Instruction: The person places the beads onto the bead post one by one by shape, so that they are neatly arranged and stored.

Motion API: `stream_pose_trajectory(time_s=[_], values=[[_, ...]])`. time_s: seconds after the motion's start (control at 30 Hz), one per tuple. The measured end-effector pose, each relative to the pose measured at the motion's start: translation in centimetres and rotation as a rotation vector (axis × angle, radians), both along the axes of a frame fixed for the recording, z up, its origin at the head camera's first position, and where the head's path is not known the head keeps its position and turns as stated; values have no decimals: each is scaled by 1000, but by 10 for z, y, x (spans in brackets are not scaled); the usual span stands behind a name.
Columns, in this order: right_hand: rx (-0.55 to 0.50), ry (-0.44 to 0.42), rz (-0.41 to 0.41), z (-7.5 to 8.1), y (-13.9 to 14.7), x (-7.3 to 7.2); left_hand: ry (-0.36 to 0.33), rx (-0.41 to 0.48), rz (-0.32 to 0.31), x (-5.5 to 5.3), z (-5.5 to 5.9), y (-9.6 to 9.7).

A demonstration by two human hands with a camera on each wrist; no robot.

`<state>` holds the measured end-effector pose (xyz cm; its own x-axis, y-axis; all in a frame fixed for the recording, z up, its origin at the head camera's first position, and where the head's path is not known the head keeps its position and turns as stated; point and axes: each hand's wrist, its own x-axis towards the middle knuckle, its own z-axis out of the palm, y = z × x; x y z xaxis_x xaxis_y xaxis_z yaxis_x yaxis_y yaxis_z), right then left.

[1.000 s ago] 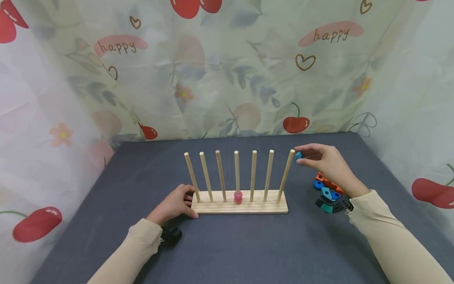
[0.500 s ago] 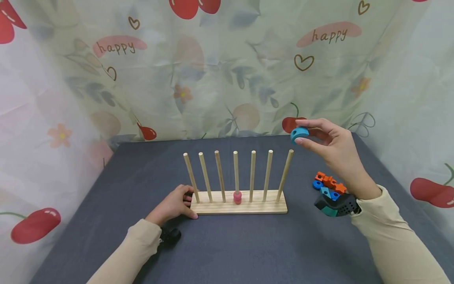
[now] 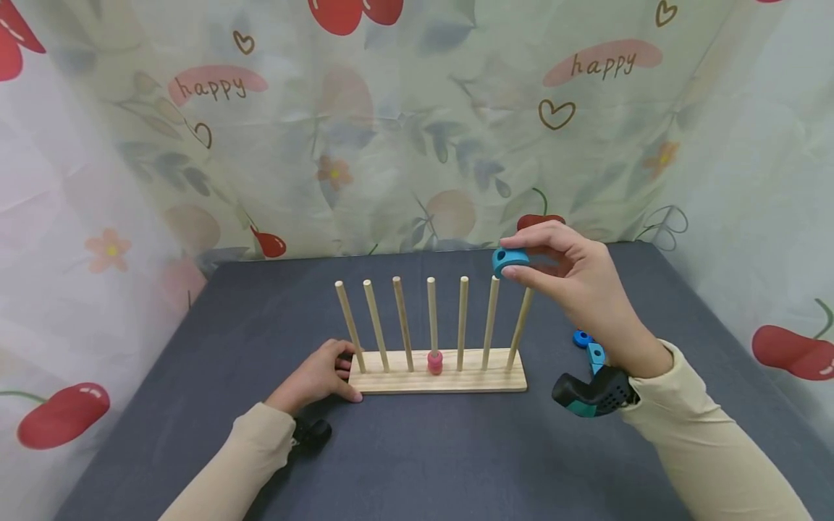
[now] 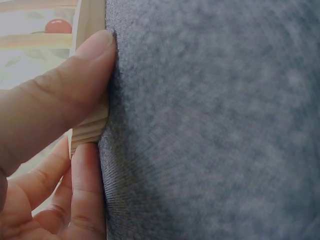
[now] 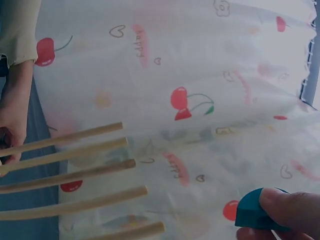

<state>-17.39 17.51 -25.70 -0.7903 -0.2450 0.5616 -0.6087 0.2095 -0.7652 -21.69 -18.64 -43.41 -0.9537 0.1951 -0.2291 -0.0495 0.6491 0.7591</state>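
A wooden peg stand with several upright pegs sits on the dark table. My left hand grips its left end; in the left wrist view the thumb lies along one edge and other fingers touch the wooden end. Between thumb and fingers, my right hand pinches a blue half-round bead with a hole. The bead is at the top of the second peg from the right; whether it touches is unclear. In the right wrist view its curved side faces up. Low on the middle peg is a pink, double-lobed bead.
Loose blue beads lie on the table to the right, partly hidden behind my right forearm. A patterned curtain closes off the back and sides. Each wrist carries a black camera mount, the right one with a green part.
My right hand rose with the blue bead beside the rightmost peg, then moved left to the second peg from the right. The left hand stays on the stand.
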Motion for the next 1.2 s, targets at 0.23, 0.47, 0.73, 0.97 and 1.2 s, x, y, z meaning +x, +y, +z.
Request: stream_pose_trajectory(time_s=[0.23,0.47,0.73,0.97,1.2], values=[[-17,2,14,-8,-16,-5,0,7,-6,0,1,0],[6,-6,19,-18,-27,-9,-7,3,-3,0,2,0],[84,-40,-55,-29,-35,-14,-2,4,-4,1,2,0],[88,-25,-75,-38,-39,-19,-3,-6,-5,0,2,1],[80,-38,-73,-44,-43,-20,-14,-5,3,1,3,1]])
